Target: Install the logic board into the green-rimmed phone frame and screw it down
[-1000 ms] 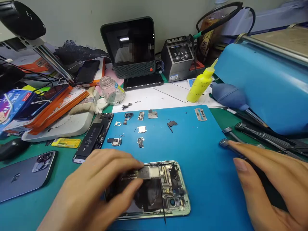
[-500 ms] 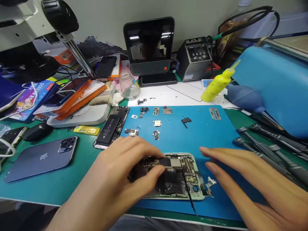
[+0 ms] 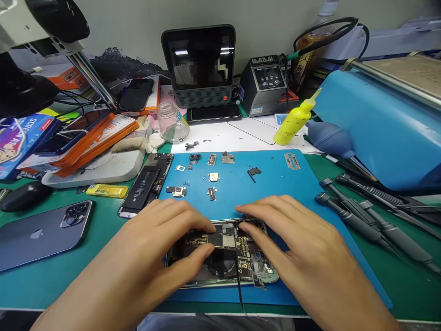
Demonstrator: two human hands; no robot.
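My left hand (image 3: 151, 253) pinches a phone logic board (image 3: 228, 242) between thumb and forefinger at its left part. The board lies over an opened phone housing (image 3: 196, 284) on the blue mat. My right hand (image 3: 296, 257) is at the housing's upper right, thumb and forefinger apart beside the board's right end; whether the thumb touches it I cannot tell. A thin black strip (image 3: 240, 289) runs from the board over the housing's near edge. A small flex part (image 3: 258, 278) lies at the housing's lower right corner.
Small loose phone parts, including a SIM-tray-like piece (image 3: 214, 176), lie on the blue mat (image 3: 275, 197). An opened phone (image 3: 146, 184) and a dark blue phone (image 3: 44, 234) are left. Screwdrivers (image 3: 358, 216), a yellow bottle (image 3: 292, 123) and an air blower (image 3: 330, 138) are right.
My right hand has moved left to the board's right end. The board has shifted left within the housing, and the flex part now lies over the housing's corner. The camera view has turned right.
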